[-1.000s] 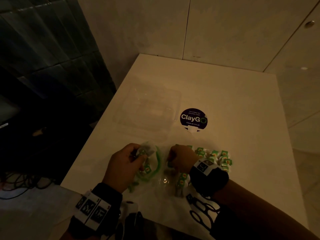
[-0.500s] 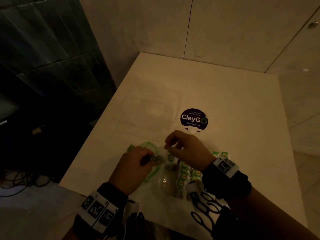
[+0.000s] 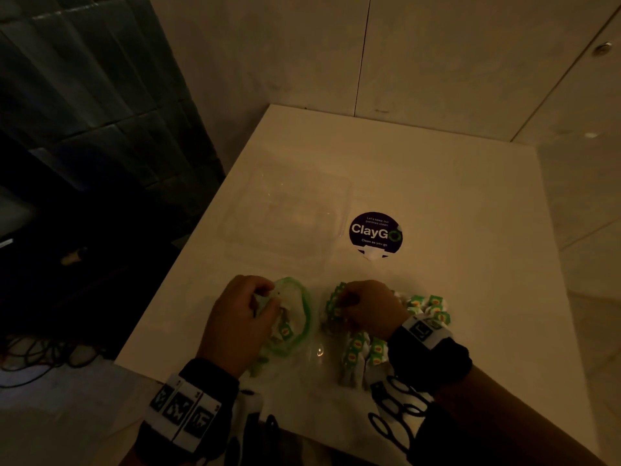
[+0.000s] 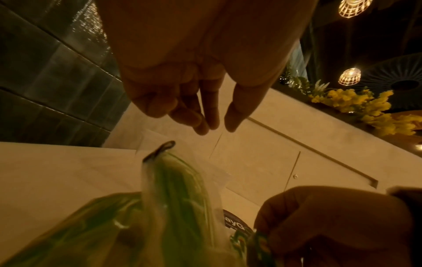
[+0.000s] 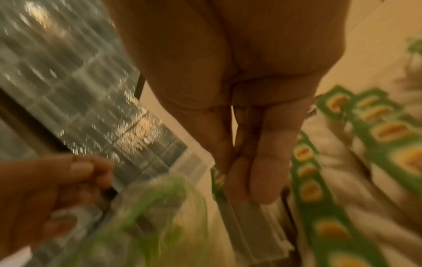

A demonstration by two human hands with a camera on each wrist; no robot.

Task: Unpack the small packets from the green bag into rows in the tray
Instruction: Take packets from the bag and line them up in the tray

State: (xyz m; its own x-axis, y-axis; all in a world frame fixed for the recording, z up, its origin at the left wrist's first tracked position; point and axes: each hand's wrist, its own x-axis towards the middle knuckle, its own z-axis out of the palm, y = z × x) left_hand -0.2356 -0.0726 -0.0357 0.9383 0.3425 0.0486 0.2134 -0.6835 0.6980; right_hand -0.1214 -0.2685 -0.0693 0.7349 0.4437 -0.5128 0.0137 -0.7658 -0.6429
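Note:
The green-rimmed clear bag [image 3: 304,317] lies open near the table's front edge with a few small packets inside. My left hand [image 3: 268,299] grips its rim on the left; the left wrist view shows the bag [image 4: 178,189] just below the fingers [image 4: 205,122]. Just right of the bag, my right hand [image 3: 342,301] pinches a stack of green-and-white packets [image 3: 332,302], which shows blurred in the right wrist view [image 5: 219,178]. More packets lie loose by that wrist [image 3: 431,307] and under it [image 3: 359,351]. The clear tray [image 3: 339,196] sits beyond both hands and looks bare.
A round dark "ClayGo" sticker [image 3: 375,233] lies right of the tray. The white table [image 3: 453,203] stands in a corner, with walls behind and on the right. Its left edge drops to a dark floor with cables [image 3: 40,358].
My right hand, raised half a second ago with something pinched, has come back down beside the bag and now holds a stack of packets. My left hand stays at the bag's rim.

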